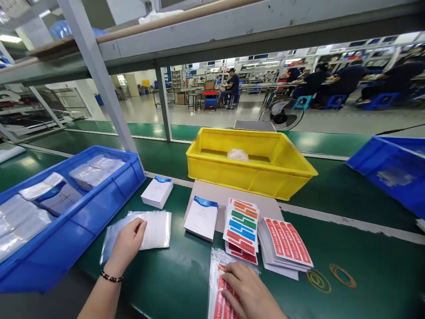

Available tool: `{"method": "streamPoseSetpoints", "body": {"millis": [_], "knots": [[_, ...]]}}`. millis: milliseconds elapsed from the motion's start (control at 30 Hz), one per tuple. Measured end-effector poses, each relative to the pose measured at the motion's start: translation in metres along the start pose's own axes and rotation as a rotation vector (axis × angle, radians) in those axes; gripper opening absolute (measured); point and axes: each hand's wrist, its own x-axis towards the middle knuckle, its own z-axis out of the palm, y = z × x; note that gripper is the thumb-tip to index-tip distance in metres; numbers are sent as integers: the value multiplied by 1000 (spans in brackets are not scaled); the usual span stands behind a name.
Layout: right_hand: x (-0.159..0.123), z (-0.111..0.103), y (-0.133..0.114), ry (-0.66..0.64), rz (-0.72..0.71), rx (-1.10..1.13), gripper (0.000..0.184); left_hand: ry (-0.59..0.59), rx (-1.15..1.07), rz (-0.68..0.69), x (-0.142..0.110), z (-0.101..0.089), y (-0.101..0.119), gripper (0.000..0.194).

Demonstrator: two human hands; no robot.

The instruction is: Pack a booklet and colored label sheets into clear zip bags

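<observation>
The two hands are well apart. The left hand is over a stack of clear plastic bags, with its thumb and pointing finger close together. I cannot tell if a bag is pinched between them. The right hand lies on a clear bag with red label sheets inside, at the near edge of the green table. Its weight may keep the slippery bag from sliding, but I cannot tell if the fingers grip it.

White booklets, colored sticker sheets and a pile of red label sheets sit side by side, maybe so each is easy to reach. Rubber bands lie loose to the right, perhaps to stay out of the way. Behind, a yellow bin stands by a flat cardboard sheet.
</observation>
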Motion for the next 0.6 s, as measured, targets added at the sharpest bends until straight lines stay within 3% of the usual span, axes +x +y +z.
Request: {"method": "streamPoseSetpoints", "body": {"millis": [133,300,433,600], "knots": [[-1,-1,2,20,-21,10,9,-159,217,-171,10,-8,-35,26],[1,-3,2,26,-28,28,10,-197,203,-139,10,-6,-47,21],[5,-11,-3,65,-28,131,14,-182,144,-71,0,-4,-22,23],[7,-7,-13,94,17,395,23,-279,-76,171,-33,23,42,20]]}}
